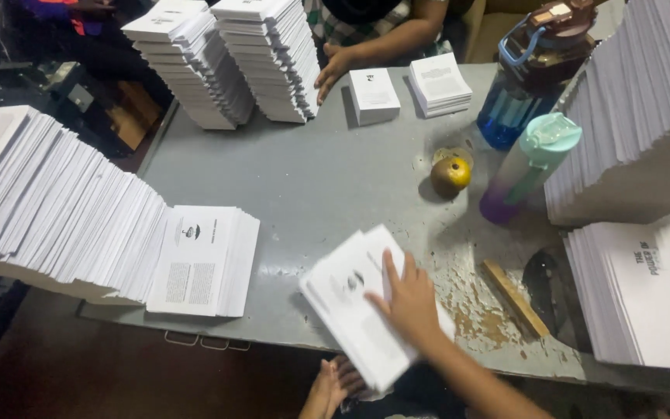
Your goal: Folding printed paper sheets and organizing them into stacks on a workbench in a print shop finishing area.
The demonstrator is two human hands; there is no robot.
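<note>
My right hand (409, 299) lies flat, fingers spread, on top of a small stack of white printed sheets (347, 306) at the near edge of the grey table (312, 178). The stack is blurred and hangs slightly over the edge. My left hand (333, 388) is below the table edge, under the stack's near corner, touching its underside; its fingers are partly hidden.
Tall fanned piles of white booklets stand at left (56, 209), at the back (226, 62) and at right (637, 116). Another person's hand (331, 70) rests by the back pile. Two water bottles (529, 163), a yellow fruit (450, 174) and a wooden stick (515, 297) sit right of centre.
</note>
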